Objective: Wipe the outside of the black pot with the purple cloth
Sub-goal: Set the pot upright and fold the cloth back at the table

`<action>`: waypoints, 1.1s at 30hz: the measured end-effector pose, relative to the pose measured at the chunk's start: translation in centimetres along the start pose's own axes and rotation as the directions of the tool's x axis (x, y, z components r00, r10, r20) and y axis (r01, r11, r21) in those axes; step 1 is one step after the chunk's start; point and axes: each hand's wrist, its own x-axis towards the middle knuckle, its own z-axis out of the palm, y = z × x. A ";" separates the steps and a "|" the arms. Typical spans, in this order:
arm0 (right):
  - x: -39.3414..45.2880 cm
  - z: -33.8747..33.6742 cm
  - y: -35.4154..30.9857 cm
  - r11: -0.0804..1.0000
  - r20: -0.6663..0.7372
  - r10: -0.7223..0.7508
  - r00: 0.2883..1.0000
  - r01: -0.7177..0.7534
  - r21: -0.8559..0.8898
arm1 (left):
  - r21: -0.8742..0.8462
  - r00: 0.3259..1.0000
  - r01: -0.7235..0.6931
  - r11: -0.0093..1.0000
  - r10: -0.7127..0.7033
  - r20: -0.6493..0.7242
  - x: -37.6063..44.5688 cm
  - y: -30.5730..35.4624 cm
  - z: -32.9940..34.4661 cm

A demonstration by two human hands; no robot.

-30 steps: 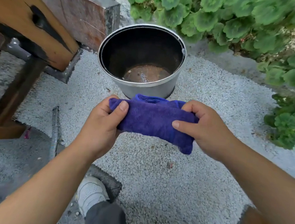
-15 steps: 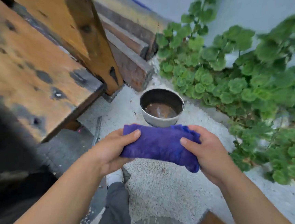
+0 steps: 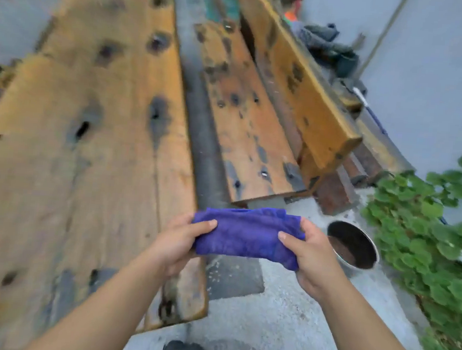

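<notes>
No brand, label or writing readable anywhere; much of the view smeared by blur. Purple cloth (image 3: 247, 235) bunched into a short roll, held in the air between both hands: left hand (image 3: 175, 239) gripping its left end with thumb laid over the top, right hand (image 3: 312, 254) gripping its right end, thumb on the near face and fingers curled behind. Black pot (image 3: 353, 248) standing upright on the pale gravel ground (image 3: 290, 314), just right of the right hand and partly hidden behind it, apart from the cloth, with reddish-brown residue in its bottom. Green leafy plants (image 3: 431, 234) crowding the pot's right side, close to its rim. Worn wooden table (image 3: 85, 162) filling the left, its near corner edge below the left wrist; wooden bench (image 3: 244, 131) beyond the cloth. Open gravel only between table edge and plants, below the hands.
</notes>
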 end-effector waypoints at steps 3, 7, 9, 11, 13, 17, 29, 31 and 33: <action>1.7 5.6 0.1 0.999 0.045 0.011 0.999 -0.009 -0.048 | 0.028 0.992 -0.037 0.999 0.040 -0.122 -0.1 1.4 -5.1; 5.5 14.2 1.4 0.979 0.076 -0.012 0.997 0.027 -0.200 | 0.063 0.962 -0.060 0.996 0.075 -0.263 0.8 2.7 -13.4; 8.1 18.2 2.4 0.963 0.044 -0.014 0.999 0.025 -0.267 | 0.063 0.954 -0.052 0.997 0.068 -0.293 2.2 3.2 -17.4; 10.1 20.6 3.3 0.945 -0.001 -0.014 1.000 0.013 -0.325 | 0.065 0.954 -0.042 0.997 0.059 -0.294 3.8 3.5 -20.1; 12.0 22.9 4.5 0.920 -0.042 -0.013 0.999 -0.004 -0.392 | 0.077 0.960 -0.012 0.997 0.033 -0.277 5.7 3.9 -22.9; 15.3 26.0 5.4 0.872 -0.111 -0.042 0.993 -0.018 -0.490 | 0.139 0.964 0.016 0.990 0.022 -0.266 10.1 5.1 -26.5; 27.9 29.3 4.8 0.741 -0.098 -0.055 0.994 -0.025 -0.671 | 0.123 0.909 0.089 0.988 -0.030 -0.416 20.6 7.3 -30.1; 30.2 29.4 5.0 0.712 -0.091 -0.037 0.995 -0.038 -0.702 | 0.162 0.901 0.105 0.981 -0.025 -0.434 22.2 7.6 -30.5; 32.0 29.5 5.6 0.699 -0.103 -0.004 0.995 -0.071 -0.712 | 0.230 0.896 0.113 0.967 0.001 -0.443 23.5 7.7 -31.1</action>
